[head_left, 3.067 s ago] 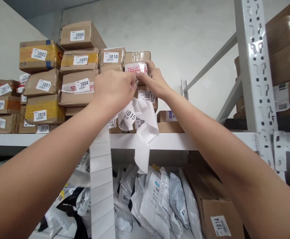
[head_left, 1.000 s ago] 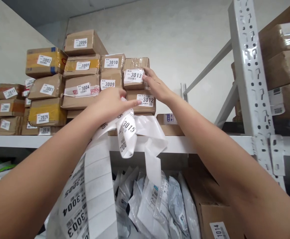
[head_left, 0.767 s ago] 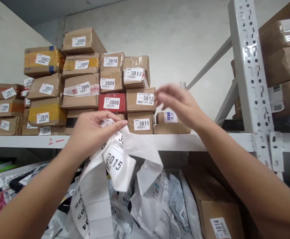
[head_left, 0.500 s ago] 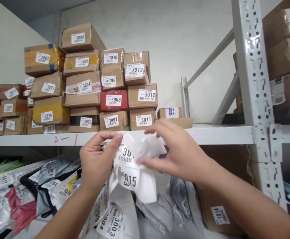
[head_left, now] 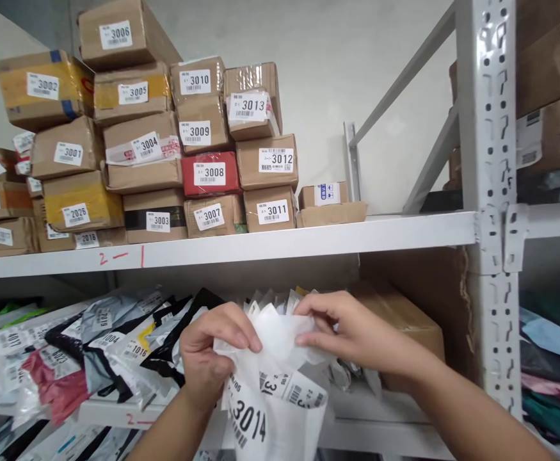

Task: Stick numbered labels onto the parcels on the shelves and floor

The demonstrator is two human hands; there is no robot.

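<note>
A crumpled white strip of numbered labels (head_left: 272, 400) hangs low in the middle of the view, with "3014" showing on it. My left hand (head_left: 212, 358) is closed round its left side. My right hand (head_left: 342, 333) pinches the strip's upper edge between thumb and fingers. Above, on the upper shelf (head_left: 308, 240), brown boxes stand stacked with number labels. The top box of the right-hand stack bears label 3013 (head_left: 247, 106). A small box (head_left: 328, 194) to the right of the stack has only a small printed sticker.
A grey perforated upright (head_left: 491, 160) stands at the right, with more brown boxes (head_left: 548, 77) behind it. The lower shelf holds several plastic mailer bags (head_left: 92, 346) and a brown box (head_left: 404, 320). Folded cloth (head_left: 553, 358) lies at the lower right.
My right hand left the box labelled 3013 and came down to the label strip. Both hands dropped from the upper shelf to below it. Label 3014 now shows on the strip.
</note>
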